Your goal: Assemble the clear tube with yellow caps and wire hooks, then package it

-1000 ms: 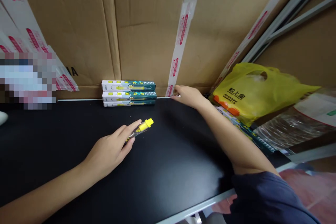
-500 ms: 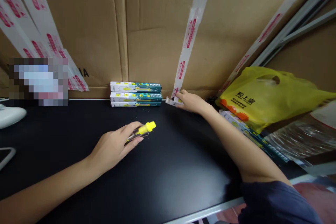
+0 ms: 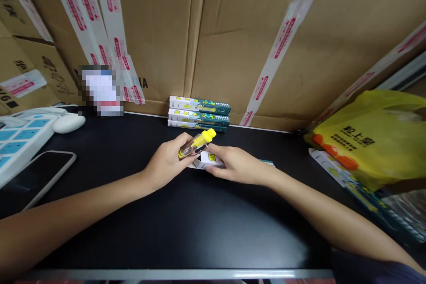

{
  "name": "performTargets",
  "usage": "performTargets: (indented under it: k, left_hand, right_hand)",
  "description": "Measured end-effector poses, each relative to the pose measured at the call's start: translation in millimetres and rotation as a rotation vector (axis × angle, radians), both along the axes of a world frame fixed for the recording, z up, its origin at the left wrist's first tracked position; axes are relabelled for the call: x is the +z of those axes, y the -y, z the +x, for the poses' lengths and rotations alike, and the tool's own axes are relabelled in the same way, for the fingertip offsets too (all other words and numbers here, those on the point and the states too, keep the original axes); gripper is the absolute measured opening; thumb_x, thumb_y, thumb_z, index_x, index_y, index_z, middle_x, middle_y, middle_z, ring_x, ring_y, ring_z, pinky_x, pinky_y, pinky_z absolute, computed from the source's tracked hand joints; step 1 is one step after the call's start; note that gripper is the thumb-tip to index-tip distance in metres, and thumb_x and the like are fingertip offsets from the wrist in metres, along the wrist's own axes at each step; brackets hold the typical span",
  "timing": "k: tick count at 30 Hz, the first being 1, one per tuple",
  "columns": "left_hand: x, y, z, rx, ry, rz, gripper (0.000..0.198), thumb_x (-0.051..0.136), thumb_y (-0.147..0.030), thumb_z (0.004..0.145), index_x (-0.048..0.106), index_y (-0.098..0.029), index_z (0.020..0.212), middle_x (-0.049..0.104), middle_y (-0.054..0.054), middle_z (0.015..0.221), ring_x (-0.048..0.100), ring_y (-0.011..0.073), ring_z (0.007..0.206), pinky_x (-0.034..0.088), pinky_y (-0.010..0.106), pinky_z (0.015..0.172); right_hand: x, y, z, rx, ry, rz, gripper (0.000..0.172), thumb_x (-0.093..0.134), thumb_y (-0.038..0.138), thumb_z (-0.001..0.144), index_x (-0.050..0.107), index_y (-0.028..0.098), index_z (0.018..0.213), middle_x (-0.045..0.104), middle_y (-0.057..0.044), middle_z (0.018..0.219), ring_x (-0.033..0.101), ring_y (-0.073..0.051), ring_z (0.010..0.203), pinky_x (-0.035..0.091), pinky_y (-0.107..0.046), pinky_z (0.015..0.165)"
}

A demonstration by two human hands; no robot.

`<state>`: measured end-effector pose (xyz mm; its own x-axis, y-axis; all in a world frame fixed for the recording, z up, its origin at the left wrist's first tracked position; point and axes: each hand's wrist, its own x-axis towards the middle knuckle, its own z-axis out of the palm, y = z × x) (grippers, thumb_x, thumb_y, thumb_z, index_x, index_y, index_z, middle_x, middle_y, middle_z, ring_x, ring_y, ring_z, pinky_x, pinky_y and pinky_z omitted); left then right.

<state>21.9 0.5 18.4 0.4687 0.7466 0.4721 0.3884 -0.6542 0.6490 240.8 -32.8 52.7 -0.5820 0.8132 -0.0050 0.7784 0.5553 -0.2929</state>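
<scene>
My left hand (image 3: 168, 159) is closed round a spring scale (image 3: 196, 144) with a clear tube and a bright yellow end, tilted up to the right. In my right hand (image 3: 238, 164) is a small white and green carton (image 3: 212, 158), low over the black table, its left end flap open. The yellow end of the scale is just above that open end, and the hands nearly meet. Most of the carton lies hidden beneath my right hand. Behind them, several similar cartons (image 3: 199, 117) are stacked against the cardboard.
A yellow plastic bag (image 3: 369, 137) stands at the right, with another printed carton (image 3: 359, 193) in front. At the left are a phone (image 3: 38, 182), a white power strip (image 3: 28, 135) and a white rounded object (image 3: 69, 123). Taped cardboard (image 3: 159, 31) walls the back.
My right hand has brought the carton from beside the cardboard to my left hand. The left hand keeps the spring scale. The view has turned left, showing more of the power strip and phone.
</scene>
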Motion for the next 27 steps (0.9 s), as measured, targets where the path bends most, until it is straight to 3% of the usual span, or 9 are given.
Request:
performTargets:
  k: [6,12,17,22,27]
  left_hand:
    - [-2.1,-1.7,0.5,-0.055,0.015,-0.027,0.018,0.069,-0.031,0.085,0.057,-0.019,0.091,0.064,-0.005,0.078,0.062,0.0127,0.070,0.045,0.023,0.064]
    - [-6.3,-0.4,1.2,-0.105,0.018,0.121,0.029,0.071,-0.033,0.085,0.060,-0.017,0.106,0.063,0.005,0.107,0.062,0.0181,0.099,0.048,0.027,0.086]
    - [-7.9,-1.3,1.9,-0.091,0.010,0.047,0.032,0.072,-0.034,0.084,0.060,-0.017,0.109,0.065,0.004,0.104,0.063,0.0177,0.096,0.048,0.027,0.085]
    - [-7.7,-0.3,2.3,-0.082,0.012,-0.090,0.036,0.074,-0.032,0.081,0.059,-0.020,0.112,0.069,0.000,0.101,0.065,0.0173,0.089,0.048,0.026,0.079]
    - [-8.5,-0.3,1.9,-0.105,-0.041,-0.139,0.034,0.071,-0.038,0.083,0.058,-0.020,0.109,0.068,-0.001,0.098,0.065,0.0177,0.087,0.047,0.027,0.076]
  right_hand:
    - [-5.2,-6.1,6.2,-0.052,-0.049,0.059,0.025,0.046,0.040,0.095,0.049,0.018,0.107,0.065,-0.007,0.092,0.058,-0.019,0.072,0.039,-0.028,0.064]
    - [-8.5,-4.5,7.1,-0.019,-0.151,0.023,0.028,0.045,0.044,0.097,0.044,0.019,0.111,0.062,-0.003,0.084,0.055,-0.016,0.066,0.038,-0.026,0.061]
    - [-10.3,-2.7,3.9,-0.039,-0.141,0.075,0.049,0.058,0.063,0.085,0.046,0.020,0.105,0.060,0.000,0.076,0.052,-0.015,0.059,0.035,-0.024,0.055]
    - [-16.1,-0.6,-0.3,-0.119,-0.178,0.129,0.054,0.061,0.057,0.087,0.043,0.018,0.119,0.068,-0.005,0.088,0.060,-0.018,0.065,0.037,-0.025,0.057]
    - [-15.1,-2.1,-1.5,-0.105,-0.042,0.172,0.039,0.066,0.051,0.085,0.056,0.017,0.102,0.070,-0.005,0.079,0.059,-0.017,0.059,0.031,-0.024,0.053]
